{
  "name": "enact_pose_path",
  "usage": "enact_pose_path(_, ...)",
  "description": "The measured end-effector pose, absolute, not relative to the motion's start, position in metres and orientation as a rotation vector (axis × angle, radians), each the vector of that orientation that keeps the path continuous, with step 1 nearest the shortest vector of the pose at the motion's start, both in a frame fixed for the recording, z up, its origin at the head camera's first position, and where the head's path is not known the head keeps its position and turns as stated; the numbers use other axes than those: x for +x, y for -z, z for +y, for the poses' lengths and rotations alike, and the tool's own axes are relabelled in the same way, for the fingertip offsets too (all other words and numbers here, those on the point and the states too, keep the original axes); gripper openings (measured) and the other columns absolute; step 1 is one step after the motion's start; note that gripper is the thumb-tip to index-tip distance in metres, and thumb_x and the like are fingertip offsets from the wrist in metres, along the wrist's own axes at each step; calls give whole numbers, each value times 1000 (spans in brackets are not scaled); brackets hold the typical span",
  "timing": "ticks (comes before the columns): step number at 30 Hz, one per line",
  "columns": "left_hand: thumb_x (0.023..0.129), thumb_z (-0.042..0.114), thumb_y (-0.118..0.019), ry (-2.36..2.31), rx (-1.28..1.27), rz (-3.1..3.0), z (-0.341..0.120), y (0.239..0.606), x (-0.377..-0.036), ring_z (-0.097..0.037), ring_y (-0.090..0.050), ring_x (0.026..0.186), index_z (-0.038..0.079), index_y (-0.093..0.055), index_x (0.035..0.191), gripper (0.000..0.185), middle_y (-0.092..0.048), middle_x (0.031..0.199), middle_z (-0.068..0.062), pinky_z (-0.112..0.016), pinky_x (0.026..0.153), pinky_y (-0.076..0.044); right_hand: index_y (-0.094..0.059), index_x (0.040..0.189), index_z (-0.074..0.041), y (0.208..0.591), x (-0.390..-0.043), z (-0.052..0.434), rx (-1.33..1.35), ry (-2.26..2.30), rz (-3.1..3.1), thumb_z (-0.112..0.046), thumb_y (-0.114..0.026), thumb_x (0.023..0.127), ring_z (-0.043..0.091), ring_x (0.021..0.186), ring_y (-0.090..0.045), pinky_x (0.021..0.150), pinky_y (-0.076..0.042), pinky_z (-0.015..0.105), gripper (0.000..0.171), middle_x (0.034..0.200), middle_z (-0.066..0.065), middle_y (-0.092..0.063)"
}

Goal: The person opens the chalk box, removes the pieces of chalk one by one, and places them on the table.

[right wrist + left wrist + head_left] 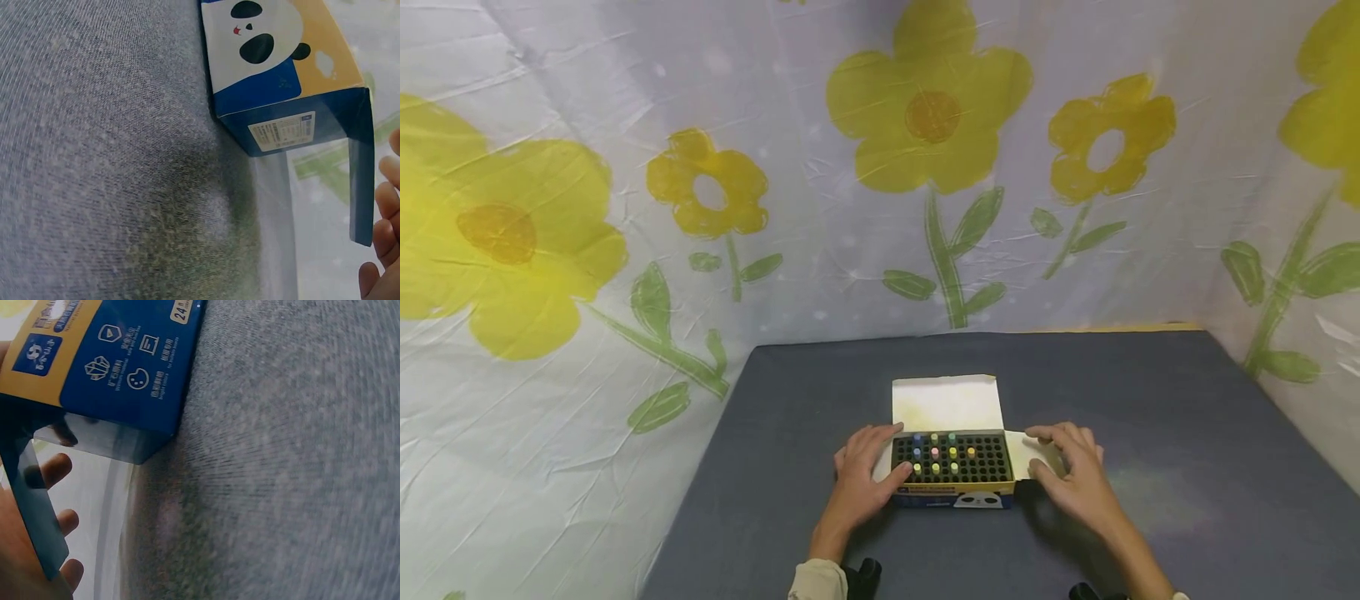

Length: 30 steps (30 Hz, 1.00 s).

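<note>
A blue-and-yellow chalk box (pixel 955 500) with a panda print lies on the dark table, its white-lined lid (pixel 947 402) tipped back. Inside is a black holder (pixel 992 467) full of round holes, with several coloured chalk sticks (pixel 935 454) in its left and middle part. My left hand (pixel 861 479) lies at the box's left end, its thumb at the front corner and its fingers around the left flap (pixel 37 512). By the outspread right flap (pixel 1024 454) is my right hand (pixel 1078 479), thumb and fingers spread at its edges; whether they touch it I cannot tell.
The dark cloth-covered table (pixel 1150 400) extends around the box. A pale curtain (pixel 820 250) with yellow flowers hangs behind it and along both sides. Dark wrist gear (pixel 867 575) shows at the bottom edge.
</note>
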<state>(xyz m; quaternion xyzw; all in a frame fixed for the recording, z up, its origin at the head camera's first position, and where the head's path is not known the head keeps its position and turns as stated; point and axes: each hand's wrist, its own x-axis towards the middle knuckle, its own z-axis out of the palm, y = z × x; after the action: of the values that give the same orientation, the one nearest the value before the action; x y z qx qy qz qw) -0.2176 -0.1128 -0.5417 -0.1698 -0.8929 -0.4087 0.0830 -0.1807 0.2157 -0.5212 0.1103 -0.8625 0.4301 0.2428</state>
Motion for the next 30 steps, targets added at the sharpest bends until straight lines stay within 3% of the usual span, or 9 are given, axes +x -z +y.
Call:
enact_pose_path(9,91,55,-67,1231,-482,-2685,-112,550,-222,-29,-50,135,43,-51,147,59,-58,147,2,-61,104,-22,-71,113,-8,513,-178,209,365,-1178,-2328,4,-74,78,10,97,-37,84,-15,41,38,97,2,-60)
enact_pose_path(17,90,54,-68,1317,-490,-2682,-112,551,-223,-26,-58,121,44,-50,147,61,-60,145,3,-57,102,-25,-71,116,-12,510,-180,198,458,-1124,-2324,1,-77,77,14,91,-40,82,-16,34,41,96,-1,-62)
enact_pose_path(30,90,54,-68,1382,-465,-2718,-115,554,-225,-22,-59,115,49,-46,147,62,-60,144,2,-56,101,-26,-74,116,-16,500,-193,178,606,-954,-2395,-3,-83,76,9,90,-38,80,-17,40,43,97,-1,-69)
